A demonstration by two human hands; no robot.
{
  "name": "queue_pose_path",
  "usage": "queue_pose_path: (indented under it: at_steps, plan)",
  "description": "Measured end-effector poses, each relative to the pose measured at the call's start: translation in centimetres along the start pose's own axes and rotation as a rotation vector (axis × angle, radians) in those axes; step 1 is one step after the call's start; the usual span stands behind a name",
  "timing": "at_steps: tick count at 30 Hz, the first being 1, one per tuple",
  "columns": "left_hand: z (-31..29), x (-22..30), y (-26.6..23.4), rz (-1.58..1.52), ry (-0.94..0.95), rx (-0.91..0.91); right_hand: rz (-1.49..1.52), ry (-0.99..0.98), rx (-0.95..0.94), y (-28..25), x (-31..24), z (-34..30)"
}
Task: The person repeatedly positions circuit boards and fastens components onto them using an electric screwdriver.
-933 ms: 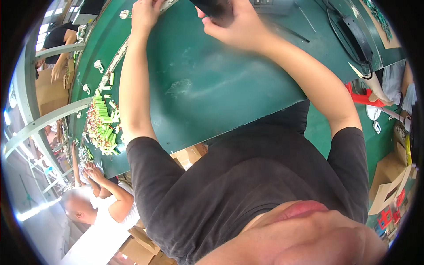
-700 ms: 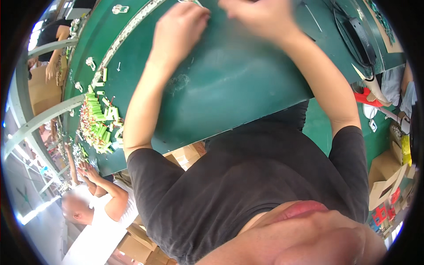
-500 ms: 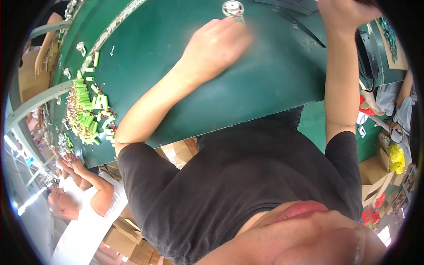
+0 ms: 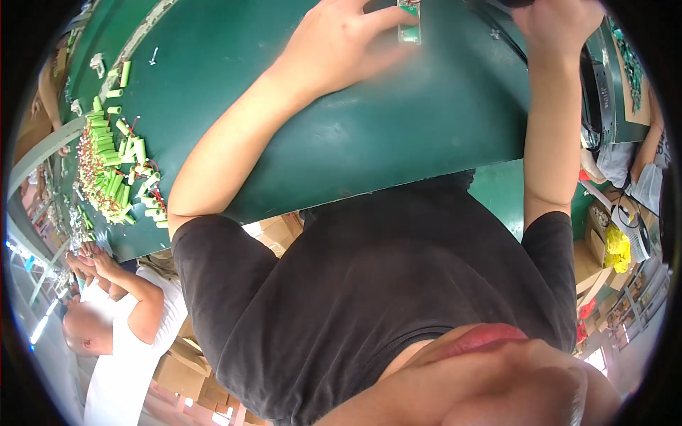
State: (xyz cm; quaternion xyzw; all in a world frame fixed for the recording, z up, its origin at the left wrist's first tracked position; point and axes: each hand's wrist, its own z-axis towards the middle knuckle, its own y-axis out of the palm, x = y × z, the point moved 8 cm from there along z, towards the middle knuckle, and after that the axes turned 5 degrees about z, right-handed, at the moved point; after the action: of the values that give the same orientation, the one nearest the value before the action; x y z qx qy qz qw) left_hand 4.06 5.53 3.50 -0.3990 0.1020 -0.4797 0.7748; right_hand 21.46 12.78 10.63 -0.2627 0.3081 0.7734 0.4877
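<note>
My left hand (image 4: 344, 42) is over the green table top, its fingers bent around the left side of a small green circuit board (image 4: 410, 30). The index finger laps onto the board, and the thumb below is smeared by motion. The board's upper end runs toward the picture's top edge. At the upper right my right hand (image 4: 558, 25) is closed in a fist-like grip. A dark object shows at its upper side, mostly cut off by the edge, so its kind cannot be told.
A heap of green cylindrical cells with red wires (image 4: 106, 167) lies on the table (image 4: 341, 142) at left. A black device (image 4: 597, 92) stands beyond my right forearm. At lower left a person in white (image 4: 128, 341) works with both hands. Cardboard boxes (image 4: 181, 373) stand behind.
My left hand has shifted slightly up, and the green board now shows beside its fingers. The round metal part seen above it has left view. The whole view has shifted a little.
</note>
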Motion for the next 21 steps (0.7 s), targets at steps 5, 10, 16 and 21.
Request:
queue_pose_path:
  at_steps: [5,10,16,21]
  plan:
    - [1.1,0.7,-0.4,-0.156,-0.088,-0.199,-0.048,0.046,0.004,2.4,0.7,-2.4]
    - [1.0,0.8,-0.8,-0.176,-0.103,-0.188,0.010,0.149,0.004,4.2,1.9,-3.1]
    - [0.9,0.7,-0.8,-0.166,-0.103,-0.168,-0.001,0.143,-0.018,4.6,2.2,-3.5]
    - [0.3,0.6,-0.7,-0.085,0.001,-0.090,-0.075,0.165,-0.049,5.1,2.7,-3.6]
